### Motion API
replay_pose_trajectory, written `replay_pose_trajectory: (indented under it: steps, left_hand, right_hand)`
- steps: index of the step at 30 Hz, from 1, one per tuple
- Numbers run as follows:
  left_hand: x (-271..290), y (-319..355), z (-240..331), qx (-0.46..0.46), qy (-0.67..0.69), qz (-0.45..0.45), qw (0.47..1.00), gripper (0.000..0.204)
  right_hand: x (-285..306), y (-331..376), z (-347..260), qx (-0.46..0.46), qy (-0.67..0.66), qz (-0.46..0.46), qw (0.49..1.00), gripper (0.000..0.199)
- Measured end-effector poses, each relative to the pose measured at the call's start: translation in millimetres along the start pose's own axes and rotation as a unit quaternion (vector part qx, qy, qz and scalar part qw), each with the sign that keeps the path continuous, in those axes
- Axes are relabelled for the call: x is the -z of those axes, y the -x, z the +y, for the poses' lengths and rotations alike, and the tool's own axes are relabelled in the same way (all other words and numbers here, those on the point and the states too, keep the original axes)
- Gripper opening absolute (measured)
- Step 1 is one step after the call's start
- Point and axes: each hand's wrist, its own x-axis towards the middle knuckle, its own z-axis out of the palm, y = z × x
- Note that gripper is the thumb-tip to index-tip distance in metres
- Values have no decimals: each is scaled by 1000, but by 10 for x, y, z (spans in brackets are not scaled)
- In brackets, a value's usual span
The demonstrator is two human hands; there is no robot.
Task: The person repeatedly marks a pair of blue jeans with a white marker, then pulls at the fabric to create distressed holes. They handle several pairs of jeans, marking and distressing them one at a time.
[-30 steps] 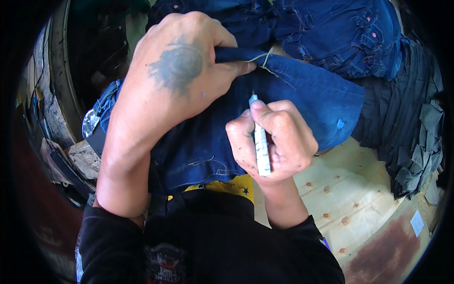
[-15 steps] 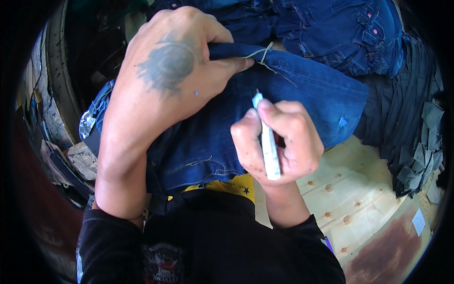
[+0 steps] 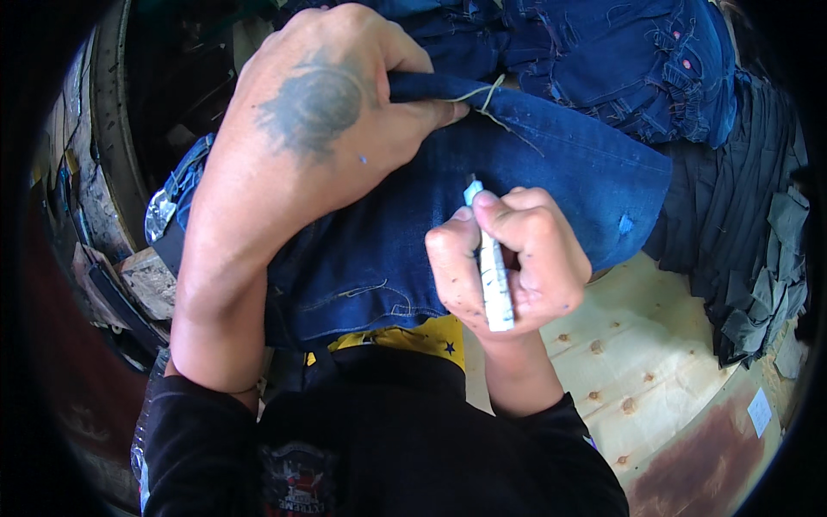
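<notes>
Denim [image 3: 568, 164] in LH [image 3: 345, 112], tool [image 3: 495, 280] in RH [image 3: 544, 250]

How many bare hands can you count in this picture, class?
2. The left hand, at upper left, pinches the folded edge of the blue denim; the right hand, near the centre, holds a slim pale tool. No other hand shows.

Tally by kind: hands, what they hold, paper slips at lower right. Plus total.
Bare hands: 2 (left hand, right hand)
Dark blue denim piece, in the left hand: 1
Slim, white-wrapped stick-shaped tool, in the right hand: 1
Small white rectangular paper slip: 1
Total: 5
</notes>
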Motion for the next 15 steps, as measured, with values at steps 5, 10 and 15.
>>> replay_pose_trajectory:
  steps: [5,10,15]
  left_hand:
    - [-99,51,-103,2,7,34,999,27]
    - [-86,7,-143,-15,-36,44,998,38]
    - [96,572,-75,-99,-51,198,974,33]
  right_hand:
    - [17,58,31,-31,26,-12,999,16]
    - [126,69,2,-68,-83,71,992,12]
    - [235,70,-39,-235,-253,67,936,16]
